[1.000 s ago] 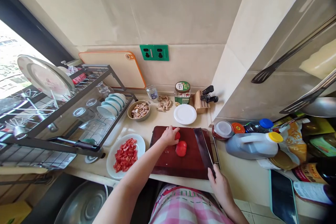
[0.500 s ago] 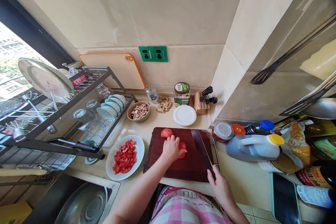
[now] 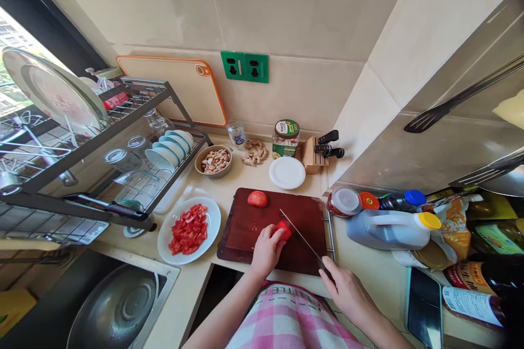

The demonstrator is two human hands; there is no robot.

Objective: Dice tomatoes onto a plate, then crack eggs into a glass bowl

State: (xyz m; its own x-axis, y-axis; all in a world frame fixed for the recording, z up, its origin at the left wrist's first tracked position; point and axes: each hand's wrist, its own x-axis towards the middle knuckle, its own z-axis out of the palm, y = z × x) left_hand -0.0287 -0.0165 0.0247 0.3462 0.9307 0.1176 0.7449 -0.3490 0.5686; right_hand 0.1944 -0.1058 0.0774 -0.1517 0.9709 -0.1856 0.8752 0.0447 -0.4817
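Presently, the right hand grips one knife; the left hand grips one tomato piece between the near and far edges of the cutting board. One other tomato piece lies near its far-left corner; one plate flanks its left edge.

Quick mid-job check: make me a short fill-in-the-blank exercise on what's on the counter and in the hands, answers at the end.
The right hand grips the knife by its ____.
The left hand touches the nearer of ____ large red tomato pieces on the cutting board.
The plate of chopped red pieces sits on the cutting board's ____ side.
The wall socket panel is ____.

Missing words: handle; two; left; green.
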